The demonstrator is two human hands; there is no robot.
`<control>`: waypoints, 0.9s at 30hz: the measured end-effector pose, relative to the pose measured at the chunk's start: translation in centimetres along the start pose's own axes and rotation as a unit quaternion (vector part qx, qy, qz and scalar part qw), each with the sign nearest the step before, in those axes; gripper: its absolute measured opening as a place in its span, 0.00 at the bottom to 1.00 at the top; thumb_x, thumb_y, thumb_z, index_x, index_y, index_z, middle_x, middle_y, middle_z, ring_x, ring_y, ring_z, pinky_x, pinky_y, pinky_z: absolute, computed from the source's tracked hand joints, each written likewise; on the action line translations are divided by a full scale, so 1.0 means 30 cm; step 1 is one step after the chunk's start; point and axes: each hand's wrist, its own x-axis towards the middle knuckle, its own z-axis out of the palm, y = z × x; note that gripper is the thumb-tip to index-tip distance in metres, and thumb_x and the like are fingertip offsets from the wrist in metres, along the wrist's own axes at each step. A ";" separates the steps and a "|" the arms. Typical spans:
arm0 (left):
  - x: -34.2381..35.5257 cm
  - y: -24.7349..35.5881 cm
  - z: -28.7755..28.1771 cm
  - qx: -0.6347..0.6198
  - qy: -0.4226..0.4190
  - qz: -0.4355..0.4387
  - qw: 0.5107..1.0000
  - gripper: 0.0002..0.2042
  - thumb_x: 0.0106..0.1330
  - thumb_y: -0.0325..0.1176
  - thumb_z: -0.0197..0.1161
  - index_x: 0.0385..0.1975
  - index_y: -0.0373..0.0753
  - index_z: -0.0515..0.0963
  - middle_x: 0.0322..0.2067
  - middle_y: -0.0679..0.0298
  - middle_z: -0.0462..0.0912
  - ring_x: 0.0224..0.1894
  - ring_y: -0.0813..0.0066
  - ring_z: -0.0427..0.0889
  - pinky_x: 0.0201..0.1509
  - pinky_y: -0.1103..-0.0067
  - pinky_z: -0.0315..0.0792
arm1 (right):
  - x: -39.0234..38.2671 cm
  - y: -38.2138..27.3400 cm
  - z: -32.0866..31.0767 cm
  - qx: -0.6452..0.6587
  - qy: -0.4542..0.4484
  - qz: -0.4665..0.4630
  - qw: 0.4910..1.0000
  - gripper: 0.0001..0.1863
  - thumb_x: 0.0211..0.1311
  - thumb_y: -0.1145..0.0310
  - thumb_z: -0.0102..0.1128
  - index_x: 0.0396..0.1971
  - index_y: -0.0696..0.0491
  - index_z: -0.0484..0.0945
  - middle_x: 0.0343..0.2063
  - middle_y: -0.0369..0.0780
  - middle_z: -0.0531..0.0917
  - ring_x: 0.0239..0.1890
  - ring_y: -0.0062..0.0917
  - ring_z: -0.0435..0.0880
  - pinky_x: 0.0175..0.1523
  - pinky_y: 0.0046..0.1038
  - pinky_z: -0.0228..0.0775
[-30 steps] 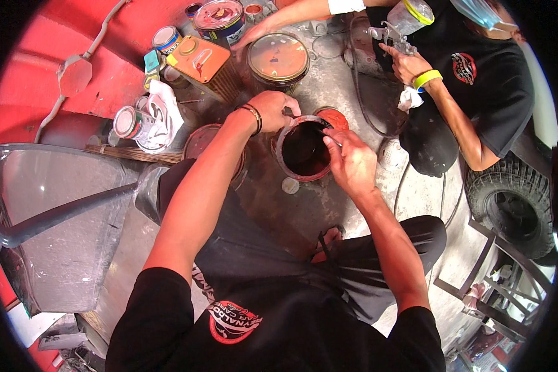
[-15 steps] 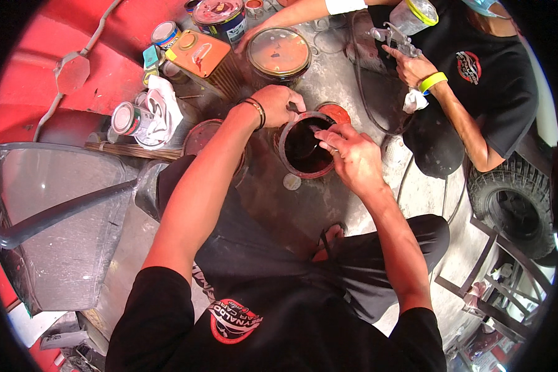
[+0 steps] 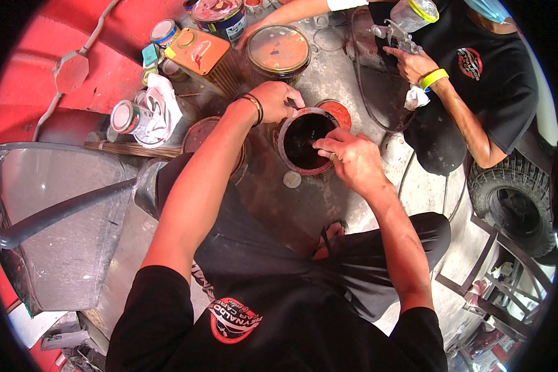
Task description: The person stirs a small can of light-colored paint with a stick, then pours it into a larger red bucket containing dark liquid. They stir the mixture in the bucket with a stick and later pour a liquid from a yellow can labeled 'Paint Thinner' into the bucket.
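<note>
An open paint can full of dark liquid stands on the floor before me. My left hand is closed, its fingers pinching the can's far-left rim. Over the right side of the opening, my right hand is closed on a thin stirring tool that dips into the liquid; most of the tool is hidden by the fingers and the dark contents. A red round lid lies against the can's far-right side. Close to its near side sits a small pale disc.
A large lidded can, an orange-topped rectangular tin and smaller cans stand beyond. Another can is under my left forearm. At the right, a person holds a spray gun; its hose trails down. A tyre lies farther right.
My right hand has shifted slightly down, and the stirring tool shows less. The can has tilted or moved slightly, while my left hand stays at its rim.
</note>
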 end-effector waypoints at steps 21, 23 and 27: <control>0.003 -0.004 0.003 0.030 0.019 0.017 0.999 0.14 0.74 0.32 0.74 0.57 0.42 0.91 0.36 0.59 0.93 0.31 0.72 0.90 0.42 0.68 0.84 | -0.057 0.003 0.035 0.039 -0.002 0.091 0.995 0.11 0.77 0.63 0.72 0.53 0.46 0.94 0.45 0.44 0.94 0.45 0.46 0.95 0.51 0.46 0.88; 0.011 0.003 0.009 0.037 0.016 0.024 0.999 0.14 0.74 0.32 0.74 0.56 0.42 0.91 0.36 0.58 0.93 0.31 0.71 0.90 0.43 0.67 0.85 | -0.065 -0.018 0.060 0.113 0.009 0.088 0.990 0.11 0.78 0.63 0.71 0.53 0.47 0.94 0.46 0.45 0.94 0.47 0.47 0.95 0.52 0.46 0.88; 0.008 0.008 0.015 0.050 0.023 0.029 0.998 0.13 0.74 0.33 0.75 0.56 0.42 0.92 0.38 0.58 0.94 0.31 0.69 0.91 0.44 0.67 0.85 | -0.059 -0.052 0.077 0.191 0.014 0.097 0.977 0.12 0.79 0.63 0.71 0.54 0.47 0.95 0.47 0.44 0.94 0.48 0.47 0.95 0.54 0.45 0.88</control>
